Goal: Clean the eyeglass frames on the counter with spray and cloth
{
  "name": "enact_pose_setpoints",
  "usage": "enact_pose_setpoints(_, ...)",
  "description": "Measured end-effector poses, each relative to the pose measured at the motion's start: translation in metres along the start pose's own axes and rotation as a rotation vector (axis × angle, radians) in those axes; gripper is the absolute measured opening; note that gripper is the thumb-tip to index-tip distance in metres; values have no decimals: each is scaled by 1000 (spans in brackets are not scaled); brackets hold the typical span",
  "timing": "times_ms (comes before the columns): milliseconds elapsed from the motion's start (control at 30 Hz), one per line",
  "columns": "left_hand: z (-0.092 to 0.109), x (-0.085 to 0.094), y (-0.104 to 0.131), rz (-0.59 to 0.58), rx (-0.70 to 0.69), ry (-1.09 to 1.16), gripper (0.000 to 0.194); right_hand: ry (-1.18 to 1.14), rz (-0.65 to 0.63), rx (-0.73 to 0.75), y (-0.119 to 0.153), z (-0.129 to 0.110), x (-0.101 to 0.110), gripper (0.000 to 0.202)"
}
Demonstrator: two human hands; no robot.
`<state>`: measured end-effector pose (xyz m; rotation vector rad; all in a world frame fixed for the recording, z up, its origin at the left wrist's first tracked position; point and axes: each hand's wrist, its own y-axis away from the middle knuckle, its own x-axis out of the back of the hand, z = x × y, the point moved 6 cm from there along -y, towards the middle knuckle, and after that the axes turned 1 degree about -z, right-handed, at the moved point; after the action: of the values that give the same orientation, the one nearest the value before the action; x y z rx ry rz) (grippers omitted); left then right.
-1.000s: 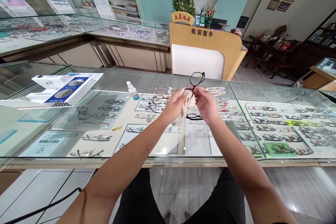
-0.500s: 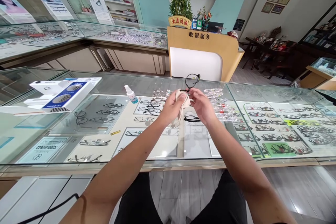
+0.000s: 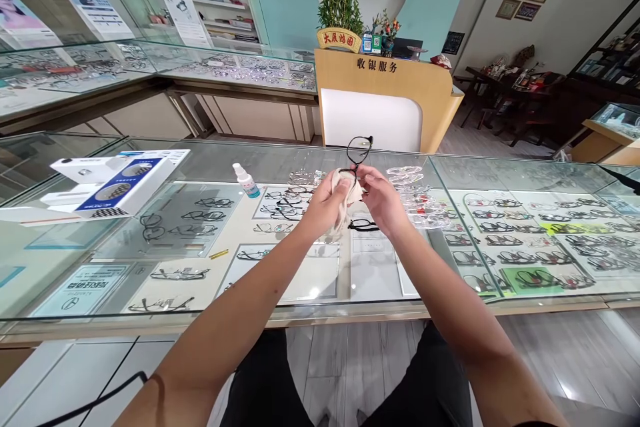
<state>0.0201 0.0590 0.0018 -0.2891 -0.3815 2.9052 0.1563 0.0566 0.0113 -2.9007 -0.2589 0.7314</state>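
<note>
Black-rimmed eyeglasses (image 3: 360, 149) are held above the glass counter, one lens pointing up and away from me. My left hand (image 3: 323, 205) pinches a pale beige cloth (image 3: 355, 194) around the lower lens, which the cloth partly covers. At the frame's right side, the fingers of my right hand (image 3: 384, 199) are closed on the eyeglasses; the folded temples are mostly hidden. Just below my hands, a second black pair of glasses (image 3: 363, 225) is visible at the counter. To the left of them stands a white spray bottle (image 3: 245, 180) with blue liquid.
The glass display counter (image 3: 290, 312) holds rows of spectacle frames (image 3: 520, 257). An opened blue-and-white box (image 3: 123, 190) lies at the left, with a small yellow stick (image 3: 219, 254) nearer me. Beyond the counter stands a wooden cashier desk (image 3: 440, 97) with a plant (image 3: 340, 0).
The eyeglasses have tilted slightly, their upper lens shifting a little left. The cloth has shifted and bunched around the lower lens, while both hands keep their hold. The view has moved slightly.
</note>
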Motion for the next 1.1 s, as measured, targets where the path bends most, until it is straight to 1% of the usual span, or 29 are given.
enact_pose_setpoints(67,2,-2,0,-15,-6,-16,60,-5,-6,11,0,-1,-1,27)
enact_pose_setpoints(200,9,7,-1,125,-93,-140,63,16,-39,12,4,0,-6,23)
enact_pose_setpoints(267,11,10,-1,154,-118,-191,65,41,-32,19,5,2,-6,25)
enact_pose_setpoints(333,11,7,-1,103,-108,-185,64,53,-3,36,4,2,-4,27)
enact_pose_setpoints(467,6,-10,4,-128,-22,-80,62,20,80,47,-1,3,6,35)
enact_pose_setpoints(533,6,-14,6,-162,-19,-55,63,-2,90,33,-2,3,8,36)
enact_pose_setpoints(633,6,-11,4,-102,-45,-64,62,-14,81,23,-1,3,5,34)
enact_pose_setpoints(767,7,0,1,55,-89,-154,69,12,48,52,4,1,-2,30)
enact_pose_setpoints(833,9,3,1,108,-117,-185,72,13,40,80,5,0,-3,29)
enact_pose_setpoints(933,7,4,2,133,-116,-157,71,-21,67,95,2,-4,2,28)
enact_pose_setpoints(1033,4,7,2,174,-83,-100,71,-63,111,105,-2,-11,12,29)
enact_pose_setpoints(1100,2,11,1,209,-51,-60,72,-86,108,115,-4,-18,17,29)
